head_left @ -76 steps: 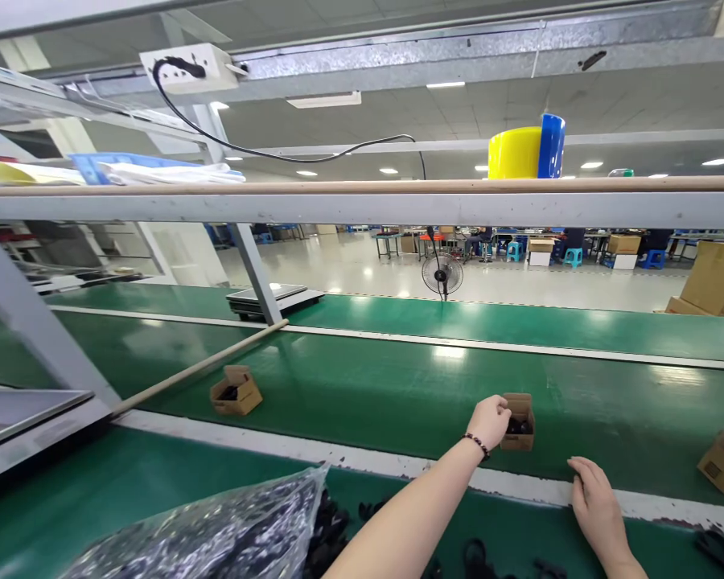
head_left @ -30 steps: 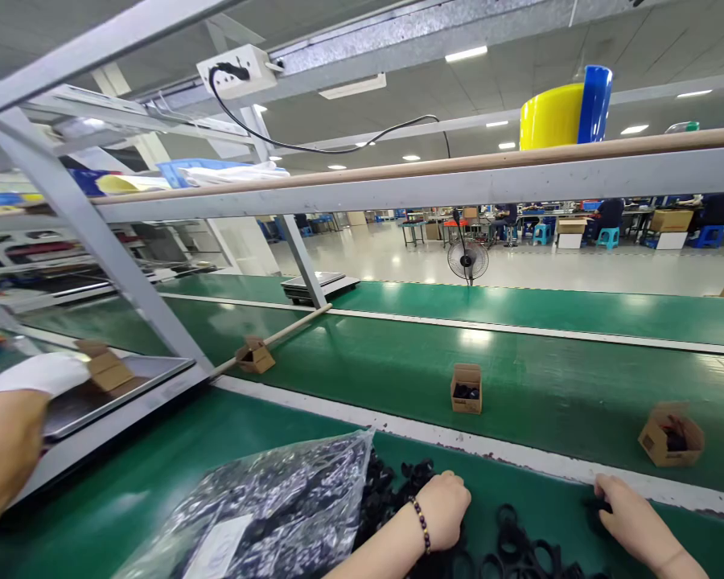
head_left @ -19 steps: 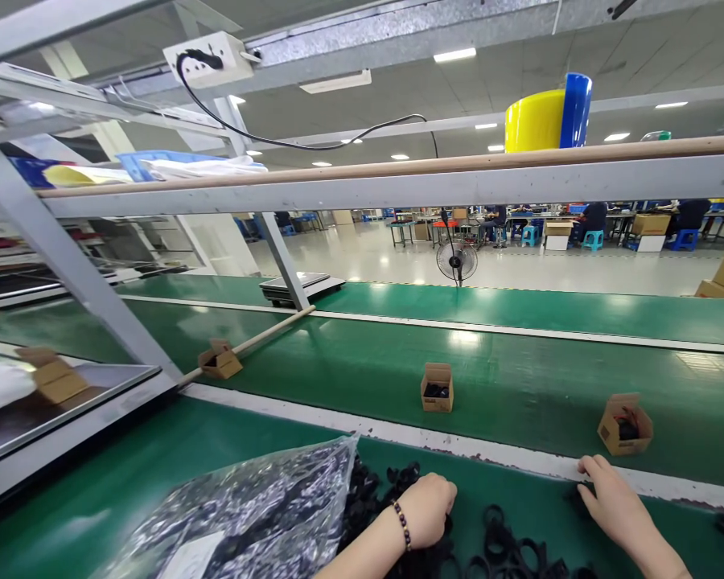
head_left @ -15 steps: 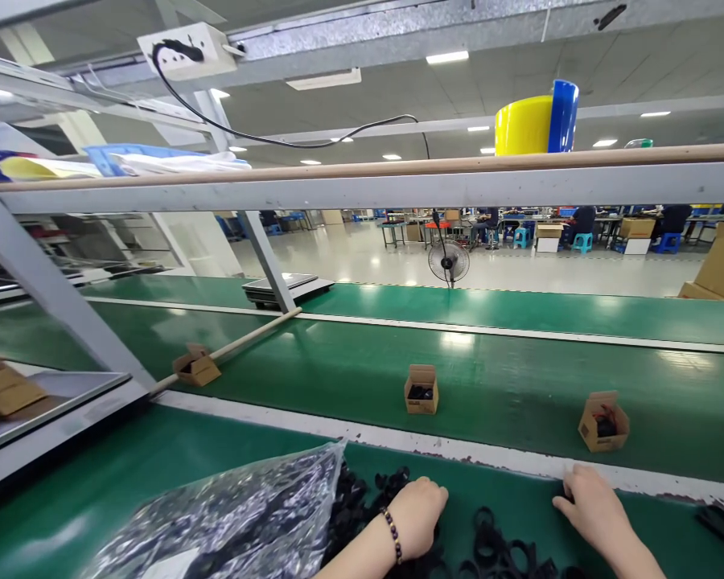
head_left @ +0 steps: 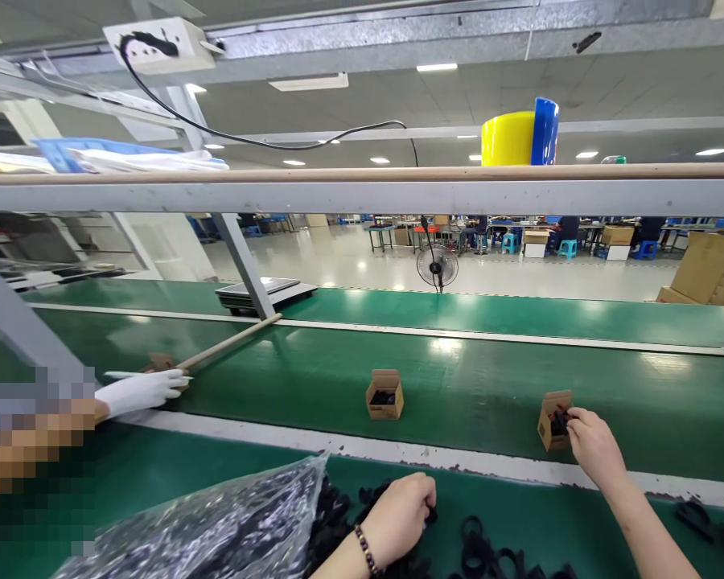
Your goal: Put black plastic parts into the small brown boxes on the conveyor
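Observation:
My left hand [head_left: 401, 508], with a beaded bracelet at the wrist, is closed over a pile of black parts [head_left: 331, 515]; a bit of black shows at its curled fingertips. A clear plastic bag [head_left: 217, 523] filled with dark parts lies just left of it. My right hand [head_left: 596, 449] reaches over the belt, its fingers pinched at the mouth of a small open cardboard box [head_left: 546, 433]. A black part seems to be at those fingertips, partly hidden by the box's contents. Loose black ring-shaped parts [head_left: 474, 539] lie between my hands.
Another small box [head_left: 384, 410] with dark contents stands mid-belt. At left, a co-worker's white-gloved hand [head_left: 141, 392] covers a third box [head_left: 160, 362] by a wooden rod [head_left: 232, 342]. A flat scale [head_left: 265, 293] sits farther back. A shelf rail [head_left: 362, 197] crosses overhead.
My right hand has moved forward from the near ledge to the right box. A co-worker's gloved hand has come in at left. My left hand stays over the pile; the view has shifted slightly.

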### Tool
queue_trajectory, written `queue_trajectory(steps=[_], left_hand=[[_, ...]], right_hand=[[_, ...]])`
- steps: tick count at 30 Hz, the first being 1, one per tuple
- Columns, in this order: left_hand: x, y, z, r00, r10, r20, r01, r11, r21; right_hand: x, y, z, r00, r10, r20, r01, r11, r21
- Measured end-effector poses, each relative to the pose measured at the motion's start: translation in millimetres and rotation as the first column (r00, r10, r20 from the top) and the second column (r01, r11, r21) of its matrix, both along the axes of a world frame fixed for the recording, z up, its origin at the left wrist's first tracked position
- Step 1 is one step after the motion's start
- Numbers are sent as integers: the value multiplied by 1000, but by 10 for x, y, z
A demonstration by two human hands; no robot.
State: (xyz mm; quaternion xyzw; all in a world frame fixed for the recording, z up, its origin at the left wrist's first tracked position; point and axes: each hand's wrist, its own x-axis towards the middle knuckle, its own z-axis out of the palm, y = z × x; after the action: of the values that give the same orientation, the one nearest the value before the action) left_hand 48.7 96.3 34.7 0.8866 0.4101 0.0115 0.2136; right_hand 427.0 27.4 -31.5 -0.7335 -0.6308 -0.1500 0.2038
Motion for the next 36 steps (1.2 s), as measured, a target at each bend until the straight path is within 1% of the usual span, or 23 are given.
queue_trajectory(steps=[4, 8, 11, 14, 16, 19, 22, 24, 31, 36], left_hand=[[4, -6, -9, 998, 13, 65, -12, 1000, -12], [-21, 7, -40, 991, 28, 133, -23, 999, -42], [14, 34, -51, 974, 76, 214, -54, 993, -108], [163, 82, -45, 930, 170, 325, -107, 973, -204], [322, 124, -28, 883, 222, 414, -123, 960, -253], [587, 195, 6, 813, 265, 519, -110, 945, -309], [800, 263, 15, 769, 285, 572, -88, 934, -348], [894, 299, -5, 752, 288, 593, -81, 933, -351], [1013, 422, -138, 720, 323, 614, -132, 933, -336], [1061, 556, -142, 708, 349, 614, -188, 931, -313]], right_hand=[[-151, 295, 7, 995, 102, 12, -101, 991, -92], [-335, 445, 4, 984, 181, -1, -177, 961, -214], [-478, 483, -33, 981, 195, -9, -189, 939, -287], [-616, 499, -75, 983, 185, 1, -174, 930, -322], [-686, 513, -73, 984, 179, 16, -164, 931, -325], [-743, 548, -7, 978, 202, 50, -177, 935, -307], [-771, 586, 75, 966, 239, 94, -204, 937, -283], [-804, 611, 99, 959, 256, 122, -216, 939, -267], [-1076, 722, 45, 934, 304, 188, -257, 937, -238], [-1177, 771, 115, 918, 343, 198, -307, 933, -189]])
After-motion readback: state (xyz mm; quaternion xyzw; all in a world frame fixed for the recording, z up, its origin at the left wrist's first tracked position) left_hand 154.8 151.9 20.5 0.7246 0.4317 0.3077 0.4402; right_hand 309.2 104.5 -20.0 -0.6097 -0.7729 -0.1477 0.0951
